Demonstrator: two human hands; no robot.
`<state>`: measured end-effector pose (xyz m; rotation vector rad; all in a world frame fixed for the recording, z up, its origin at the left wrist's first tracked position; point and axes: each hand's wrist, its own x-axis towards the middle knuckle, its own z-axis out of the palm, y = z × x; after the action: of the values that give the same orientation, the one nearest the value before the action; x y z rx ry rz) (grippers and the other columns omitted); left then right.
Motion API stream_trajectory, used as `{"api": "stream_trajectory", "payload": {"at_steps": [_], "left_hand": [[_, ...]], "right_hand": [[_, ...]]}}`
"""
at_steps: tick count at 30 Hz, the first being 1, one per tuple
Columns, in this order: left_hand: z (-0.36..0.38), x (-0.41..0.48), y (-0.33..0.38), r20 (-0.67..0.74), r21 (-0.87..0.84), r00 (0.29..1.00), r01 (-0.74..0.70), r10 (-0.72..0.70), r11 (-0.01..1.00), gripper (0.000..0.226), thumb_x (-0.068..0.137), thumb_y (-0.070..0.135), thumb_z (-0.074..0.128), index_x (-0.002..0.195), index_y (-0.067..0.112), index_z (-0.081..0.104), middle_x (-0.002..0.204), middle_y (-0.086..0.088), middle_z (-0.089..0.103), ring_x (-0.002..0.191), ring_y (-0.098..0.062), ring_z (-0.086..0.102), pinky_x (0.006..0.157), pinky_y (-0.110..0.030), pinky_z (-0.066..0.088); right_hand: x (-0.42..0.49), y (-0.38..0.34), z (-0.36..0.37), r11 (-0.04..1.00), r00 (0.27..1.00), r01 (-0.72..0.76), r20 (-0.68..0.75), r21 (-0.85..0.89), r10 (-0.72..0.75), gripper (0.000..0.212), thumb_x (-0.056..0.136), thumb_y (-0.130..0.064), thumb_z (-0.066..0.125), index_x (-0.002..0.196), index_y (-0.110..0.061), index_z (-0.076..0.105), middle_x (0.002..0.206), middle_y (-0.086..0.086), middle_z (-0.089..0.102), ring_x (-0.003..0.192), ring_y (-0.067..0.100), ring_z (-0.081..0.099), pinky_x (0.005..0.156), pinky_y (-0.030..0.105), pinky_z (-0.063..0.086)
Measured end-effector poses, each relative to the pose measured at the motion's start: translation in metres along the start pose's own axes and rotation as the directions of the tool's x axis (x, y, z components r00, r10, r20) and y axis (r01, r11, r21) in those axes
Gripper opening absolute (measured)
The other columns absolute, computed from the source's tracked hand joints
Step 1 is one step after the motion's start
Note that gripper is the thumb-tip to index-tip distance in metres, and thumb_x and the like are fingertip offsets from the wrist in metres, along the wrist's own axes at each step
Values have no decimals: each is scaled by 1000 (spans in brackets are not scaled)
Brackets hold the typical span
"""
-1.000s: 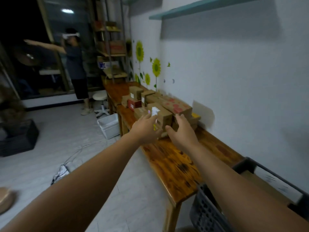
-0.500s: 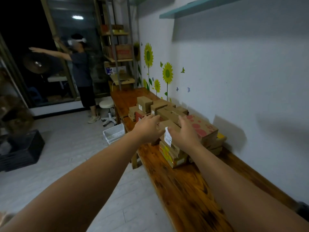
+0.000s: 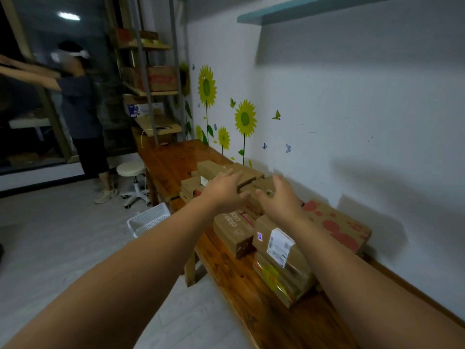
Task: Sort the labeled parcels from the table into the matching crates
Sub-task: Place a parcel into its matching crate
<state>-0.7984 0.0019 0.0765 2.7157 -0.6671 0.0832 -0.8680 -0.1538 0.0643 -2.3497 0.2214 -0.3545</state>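
Observation:
Several brown cardboard parcels lie piled on a long wooden table against the white wall. Nearest me is a parcel with a white shipping label, stacked on a yellow-and-red printed box. Beside it sits a brown box with printed lettering, and a box with red spots lies toward the wall. My left hand and my right hand hover with spread fingers over parcels in the middle of the pile. Neither hand holds anything.
A white plastic crate stands on the floor by the table's left side. A white stool and another person are farther back near shelving with boxes. A teal shelf hangs overhead.
The view has moved closer along the table. Both hands left the labelled parcel and reached farther over the pile, now open.

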Motion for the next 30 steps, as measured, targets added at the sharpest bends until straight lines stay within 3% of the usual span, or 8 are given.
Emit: {"api": "stream_trajectory", "payload": {"at_steps": [3,13,17,22,30], "left_hand": [[-11,37,-42,21,-14,999,-26,27,1000,75,99,57,51,161,22,26,169,-5,21,155,-27,18,124,-49,25],[-14,129,-134,67,-68,996,-53,58,996,74,100,52,52,161,22,24,169,-4,21,156,-25,16,124,-50,23],[-5,180,-162,87,-57,993,-70,74,996,75,100,56,51,162,24,23,169,-3,18,156,-23,14,126,-46,21],[9,271,-188,121,-15,987,-103,105,995,75,100,58,49,161,24,23,170,-3,16,157,-26,13,125,-49,21],[23,398,-214,177,3,973,-152,149,988,75,101,57,47,161,21,23,169,-7,21,156,-28,16,123,-51,24]], "right_hand": [[35,-24,27,1000,999,-18,-37,-4,18,75,104,-42,56,163,-12,21,171,5,20,157,23,18,124,40,23],[129,-41,92,993,990,-119,-74,15,120,72,104,-40,55,164,-15,22,171,3,19,158,22,17,126,44,22],[182,-31,116,990,987,-141,-82,-3,140,74,104,-43,56,163,-13,22,170,6,22,156,24,22,126,46,25],[269,-12,140,984,978,-172,-115,38,175,73,105,-41,54,164,-14,20,172,4,15,159,22,12,126,41,17],[385,17,163,960,954,-266,-123,82,275,73,106,-39,53,164,-11,19,172,7,15,159,23,11,126,36,14]]}}
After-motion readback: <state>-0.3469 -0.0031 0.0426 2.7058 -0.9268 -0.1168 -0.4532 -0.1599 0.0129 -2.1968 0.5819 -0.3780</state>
